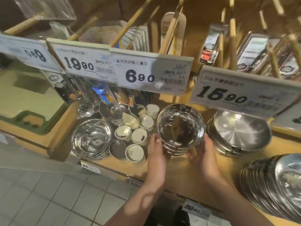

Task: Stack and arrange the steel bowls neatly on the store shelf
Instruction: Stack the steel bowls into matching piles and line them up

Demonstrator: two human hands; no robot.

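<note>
A stack of shiny steel bowls (pixel 180 128) sits in the middle of the wooden shelf (pixel 182 173), tilted toward me. My left hand (pixel 155 152) grips its left side and my right hand (pixel 202 154) grips its right side near the base. To the left stands another stack of steel bowls (pixel 91 139). On the right, a stack of wide brushed steel bowls (pixel 239 131) leans back, and a further stack of steel plates or bowls (pixel 273 181) lies at the right front edge.
Several small white ceramic cups and shakers (pixel 135 137) stand between the two bowl stacks. Price tags (pixel 151 72) hang from the rail above, with bamboo utensils (pixel 169 30) behind. Ladles and glassware (pixel 112 110) fill the shelf's back. Grey floor tiles (pixel 57 196) lie below left.
</note>
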